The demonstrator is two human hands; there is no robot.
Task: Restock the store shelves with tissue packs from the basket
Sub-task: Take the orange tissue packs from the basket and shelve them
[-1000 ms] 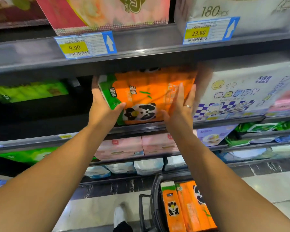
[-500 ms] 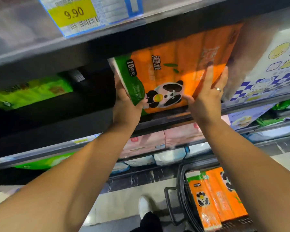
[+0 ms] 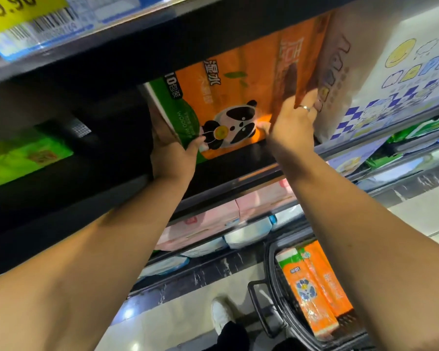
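An orange tissue pack point(image 3: 241, 79) with a green end and a panda print sits tilted on the dark shelf point(image 3: 238, 158). My left hand point(image 3: 173, 153) grips its green left end, thumb on the front face. My right hand point(image 3: 292, 125) holds its right end, fingers slipped between the pack and the white pack beside it; a ring shows on one finger. The black basket point(image 3: 271, 269) stands on the floor at the lower right, with orange panda tissue packs point(image 3: 312, 290) upright inside.
A white pack with blue checks point(image 3: 380, 79) borders the orange one on the right. Green packs point(image 3: 23, 158) lie at the left of the shelf. Pink packs point(image 3: 213, 224) and white packs fill lower shelves. A 9.90 price tag point(image 3: 23, 19) hangs above. My shoe point(image 3: 221, 315) is beside the basket.
The pack has gone deeper onto the shelf between both hands. My right fingers have slid along its right end beside the white pack. My head has moved closer and lower.
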